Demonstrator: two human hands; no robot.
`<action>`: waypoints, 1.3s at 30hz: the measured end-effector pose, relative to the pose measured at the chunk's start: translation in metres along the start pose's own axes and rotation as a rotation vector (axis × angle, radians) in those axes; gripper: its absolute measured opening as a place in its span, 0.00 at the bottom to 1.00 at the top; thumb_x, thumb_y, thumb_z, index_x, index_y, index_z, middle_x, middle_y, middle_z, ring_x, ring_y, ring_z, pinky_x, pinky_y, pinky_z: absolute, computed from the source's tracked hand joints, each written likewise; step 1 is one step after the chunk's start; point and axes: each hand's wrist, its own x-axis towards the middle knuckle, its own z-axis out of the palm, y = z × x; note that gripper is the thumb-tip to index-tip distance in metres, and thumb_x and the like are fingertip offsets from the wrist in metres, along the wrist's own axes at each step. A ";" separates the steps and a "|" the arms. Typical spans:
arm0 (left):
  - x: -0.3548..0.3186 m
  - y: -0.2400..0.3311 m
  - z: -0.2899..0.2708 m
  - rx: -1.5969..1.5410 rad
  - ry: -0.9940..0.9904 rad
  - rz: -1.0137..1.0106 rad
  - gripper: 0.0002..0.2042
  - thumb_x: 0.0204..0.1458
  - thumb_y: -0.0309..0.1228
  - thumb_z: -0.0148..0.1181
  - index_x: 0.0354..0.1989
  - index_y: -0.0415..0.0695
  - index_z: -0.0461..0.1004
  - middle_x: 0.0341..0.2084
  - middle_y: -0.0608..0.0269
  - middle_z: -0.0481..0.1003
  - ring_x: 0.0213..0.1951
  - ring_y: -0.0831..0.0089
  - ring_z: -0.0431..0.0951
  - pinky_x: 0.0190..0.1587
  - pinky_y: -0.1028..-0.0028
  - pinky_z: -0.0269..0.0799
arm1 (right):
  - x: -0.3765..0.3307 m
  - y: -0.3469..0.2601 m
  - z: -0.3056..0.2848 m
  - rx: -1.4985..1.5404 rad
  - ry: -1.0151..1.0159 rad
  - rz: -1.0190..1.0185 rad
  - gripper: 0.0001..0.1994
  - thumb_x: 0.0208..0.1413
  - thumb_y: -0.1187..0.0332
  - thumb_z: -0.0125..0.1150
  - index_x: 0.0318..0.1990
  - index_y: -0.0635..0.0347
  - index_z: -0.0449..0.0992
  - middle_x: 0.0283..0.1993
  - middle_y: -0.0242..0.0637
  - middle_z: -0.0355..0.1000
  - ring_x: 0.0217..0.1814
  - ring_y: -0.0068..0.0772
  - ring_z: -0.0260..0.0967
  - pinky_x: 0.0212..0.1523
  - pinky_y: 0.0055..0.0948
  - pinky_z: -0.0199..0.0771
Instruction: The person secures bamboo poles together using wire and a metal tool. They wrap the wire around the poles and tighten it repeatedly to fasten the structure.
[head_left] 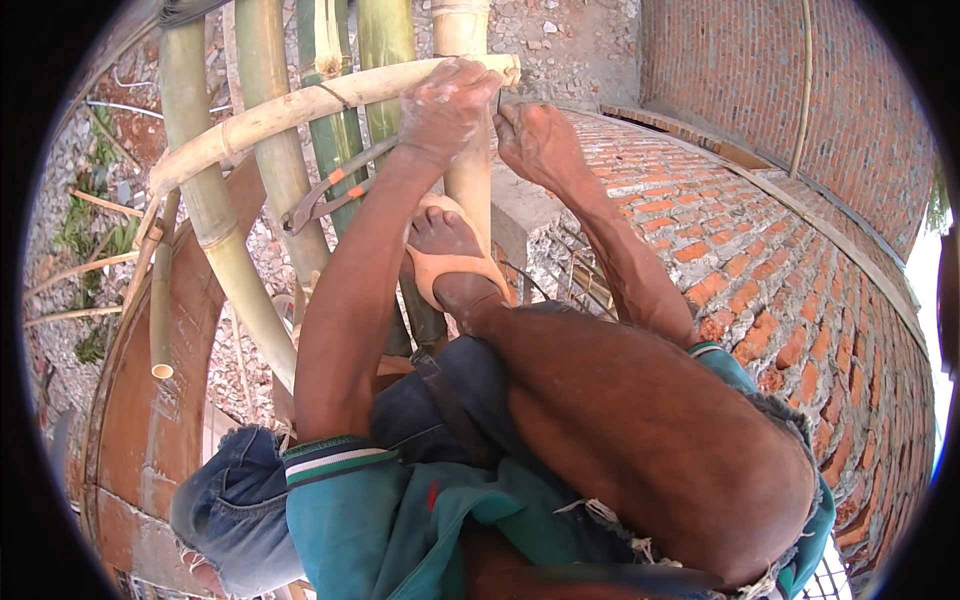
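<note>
The left hand (445, 110) was closed over a crosswise bamboo pole (300, 105), close to the pole's right end, which stuck out just past the knuckles. The right hand (540, 145) was beside it, a little lower, its fingers curled; a thin dark strand (499, 102) showed by its fingertips, but whether they pinched it could not be told. From the left hand the crosswise pole ran away leftward over a row of lengthwise poles: a pale outer pole (195, 130) far to the left, a dark green pole (332, 135) nearer, and a cream pole (468, 180) directly under the left hand. Left of the left wrist, a hand tool with orange grips (336, 177) lay over the dark green pole, partly hidden behind the left forearm. Just below the hands, a foot in a peach sandal (455, 268) pressed onto the cream pole, filling the gap between the forearms, and the bare raised leg (650, 420) blocked the view of what lay below the right forearm. To the right of the right hand curved a brick wall (760, 250) with rough mortar. Well left of and below the left hand were a brown board (185, 330) and a short bamboo piece (163, 310), with broken rubble (240, 360) on the ground beyond the poles.
</note>
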 end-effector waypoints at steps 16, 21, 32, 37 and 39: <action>0.003 0.001 -0.002 0.090 -0.062 0.011 0.09 0.50 0.30 0.65 0.40 0.54 0.80 0.37 0.77 0.73 0.43 0.76 0.78 0.36 0.71 0.82 | -0.012 0.019 -0.015 -0.204 0.287 -0.086 0.07 0.65 0.65 0.55 0.41 0.55 0.78 0.30 0.47 0.79 0.25 0.55 0.78 0.21 0.46 0.76; 0.001 -0.001 0.001 0.102 -0.070 0.015 0.10 0.49 0.28 0.64 0.41 0.54 0.80 0.39 0.77 0.73 0.43 0.76 0.78 0.36 0.71 0.83 | -0.005 0.017 0.014 -0.191 0.221 0.049 0.05 0.61 0.67 0.56 0.41 0.55 0.75 0.25 0.52 0.77 0.23 0.57 0.77 0.22 0.49 0.75; 0.004 -0.010 -0.007 -0.072 -0.083 0.027 0.08 0.49 0.32 0.64 0.38 0.55 0.81 0.34 0.76 0.75 0.43 0.75 0.80 0.37 0.71 0.81 | 0.001 -0.013 -0.003 0.485 0.039 0.055 0.12 0.62 0.65 0.58 0.35 0.66 0.80 0.22 0.53 0.71 0.24 0.44 0.71 0.31 0.41 0.71; 0.003 -0.006 -0.010 -0.047 -0.079 0.030 0.05 0.49 0.32 0.63 0.35 0.53 0.79 0.34 0.75 0.75 0.43 0.73 0.80 0.40 0.69 0.81 | -0.006 -0.030 -0.020 0.819 0.007 0.404 0.14 0.65 0.63 0.57 0.34 0.65 0.80 0.20 0.41 0.67 0.26 0.29 0.63 0.32 0.35 0.66; 0.006 -0.005 -0.012 -0.064 -0.106 0.004 0.07 0.50 0.32 0.64 0.38 0.53 0.80 0.36 0.73 0.76 0.43 0.70 0.80 0.42 0.68 0.79 | -0.007 -0.033 -0.028 0.712 -0.012 0.371 0.14 0.66 0.62 0.58 0.36 0.64 0.80 0.24 0.39 0.70 0.31 0.28 0.65 0.35 0.34 0.67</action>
